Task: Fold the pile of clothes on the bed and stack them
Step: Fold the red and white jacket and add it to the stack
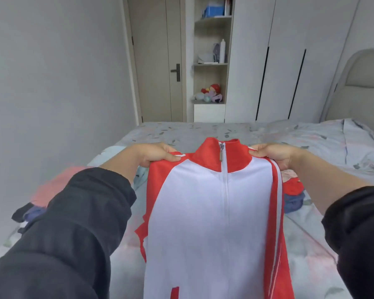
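The white zip-up track jacket with red collar and sleeves (203, 223) was held up over the bed with the grey floral sheet (181, 130). Its zip was closed, its front faced the camera, and its lower part ran out of the bottom of the view. The left hand (158, 155) pinched one red shoulder, thumb on top and fingers curled under the cloth. The right hand (272, 156) gripped the other shoulder the same way, just beside the collar. On the bed behind the left arm lay a blurred heap of pink, black and navy clothes (35, 203), loose and apparently unfolded. Behind the jacket's right edge sat a small mound of red and blue garments (294, 195); whether these were folded could not be told. The jacket itself looked only lined up for folding, so most of the task seemed left to do.
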The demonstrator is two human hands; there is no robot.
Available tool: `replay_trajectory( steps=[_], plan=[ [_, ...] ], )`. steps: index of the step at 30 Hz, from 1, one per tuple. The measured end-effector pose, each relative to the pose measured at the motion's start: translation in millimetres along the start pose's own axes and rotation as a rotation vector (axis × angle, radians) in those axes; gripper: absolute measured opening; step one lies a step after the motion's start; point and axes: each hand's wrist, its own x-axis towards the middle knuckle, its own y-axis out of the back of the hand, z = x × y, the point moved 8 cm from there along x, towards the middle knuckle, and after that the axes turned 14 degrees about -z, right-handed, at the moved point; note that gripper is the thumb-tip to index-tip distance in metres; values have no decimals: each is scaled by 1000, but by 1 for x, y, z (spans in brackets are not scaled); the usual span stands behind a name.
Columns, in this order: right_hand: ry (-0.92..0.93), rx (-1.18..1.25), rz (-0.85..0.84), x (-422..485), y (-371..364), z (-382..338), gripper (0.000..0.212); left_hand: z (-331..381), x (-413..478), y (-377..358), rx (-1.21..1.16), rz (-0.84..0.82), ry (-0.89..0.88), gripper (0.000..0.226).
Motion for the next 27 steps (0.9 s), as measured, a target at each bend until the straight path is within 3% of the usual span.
replay_trajectory(
  steps=[1, 3, 6, 8, 10, 11, 14, 16, 20, 27],
  plan=[
    [-16, -7, 11, 8, 5, 8, 25, -8, 10, 4, -2, -2, 29, 19],
    [24, -72, 176, 25, 23, 10, 18, -12, 27, 31, 79, 244, 28, 15],
    [85, -432, 819, 41, 63, 5, 23, -8, 53, 71, 441, 859, 98, 17],
    [7, -696, 957, 63, 52, 22, 40, -23, 95, 53, 632, 928, 249, 37],
    [-44, -915, 857, 93, 28, 62, 51, -57, 143, 13, 792, 799, 378, 72],
    [-77, -998, 769, 106, 16, 92, 51, -77, 163, -10, 887, 731, 394, 78],
    [-374, -1233, 418, 123, -20, 207, 57, -151, 203, -87, 1010, 488, 349, 74],
    [-460, -1320, 345, 119, -29, 254, 57, -192, 209, -120, 903, 385, 292, 64],
    [-436, -1328, 365, 121, -27, 255, 58, -201, 211, -119, 881, 495, 206, 60],
    [-413, -1192, 239, 83, -49, 244, 74, -197, 208, -124, 858, 500, 318, 58]
  ],
)
